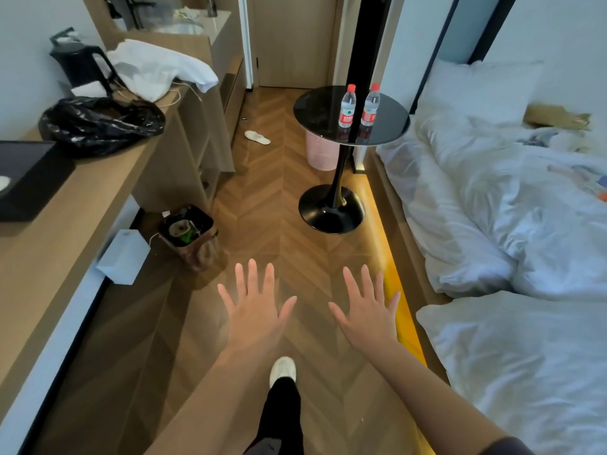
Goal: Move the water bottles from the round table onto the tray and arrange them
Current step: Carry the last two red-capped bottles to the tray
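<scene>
**Head view: 2 bottles untouched, both hands bare**

Filling the right side: unmade bed (pixel 492 192), white bedding bunched. Down the middle: herringbone wood floor (pixel 279 198), a narrow aisle. Along the left: long wooden worktop (pixel 82 208), carrying a black bag (pixel 101 124), a dark kettle (pixel 80 65) and a heap of white cloth. Likely home of the tray, though no tray plainly made out.

Further down the aisle, just beside the bed: round worktop (pixel 315 106), black, on 1 pedestal, with a pink basket (pixel 320 152) on the floor behind it. Standing upright on it, close together on the bed-side half: 2 water bottles, left bottle (pixel 347 106) and right bottle (pixel 371 105), both with red caps and red labels. Probably set there for easy reach from the bed. Upright and separate enough to take 1 per hand.

Nearest: left hand (pixel 254 310) and right hand (pixel 366 310), arms stretched forward above the floor, backs up, side by side, not touching. Fingers (pixel 252 277) straight and fanned wide, holding nothing. Reads as a ready pose ahead of the approach, well apart from the bottles. Task judged not begun: first a walk to the round worktop, then a grasp around each bottle body.
</scene>
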Tool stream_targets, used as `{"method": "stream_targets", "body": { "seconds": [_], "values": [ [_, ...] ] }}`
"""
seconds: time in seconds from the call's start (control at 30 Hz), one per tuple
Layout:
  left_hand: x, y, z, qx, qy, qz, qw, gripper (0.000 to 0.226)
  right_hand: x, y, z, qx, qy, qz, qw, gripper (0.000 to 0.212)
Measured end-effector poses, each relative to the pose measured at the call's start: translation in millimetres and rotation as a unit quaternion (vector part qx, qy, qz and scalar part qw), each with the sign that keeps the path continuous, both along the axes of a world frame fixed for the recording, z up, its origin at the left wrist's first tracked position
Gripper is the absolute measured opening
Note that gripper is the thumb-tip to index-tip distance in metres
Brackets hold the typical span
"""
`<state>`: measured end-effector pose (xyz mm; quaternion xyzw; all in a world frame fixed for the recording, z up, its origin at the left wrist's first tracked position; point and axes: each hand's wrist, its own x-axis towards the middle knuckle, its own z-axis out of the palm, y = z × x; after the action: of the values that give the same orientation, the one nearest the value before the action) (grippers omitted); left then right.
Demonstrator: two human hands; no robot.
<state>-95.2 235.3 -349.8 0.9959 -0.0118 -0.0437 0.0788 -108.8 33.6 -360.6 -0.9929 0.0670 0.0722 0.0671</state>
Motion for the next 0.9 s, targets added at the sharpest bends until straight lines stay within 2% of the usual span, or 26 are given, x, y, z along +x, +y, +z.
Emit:
{"method": "stream_targets", "body": {
  "seconds": [0.47, 0.9],
  "values": [
    [258, -45, 10, -0.010, -0.004, -0.053, 0.999, 0.077, 252, -42, 6, -0.019, -0.034, -0.041, 0.998, 0.075],
    [409, -118, 9, -0.001, 0.002, -0.073, 0.997, 0.077, 386, -114, -8, 0.005, -0.041, -0.079, 0.996, 0.073]
  ]
}}
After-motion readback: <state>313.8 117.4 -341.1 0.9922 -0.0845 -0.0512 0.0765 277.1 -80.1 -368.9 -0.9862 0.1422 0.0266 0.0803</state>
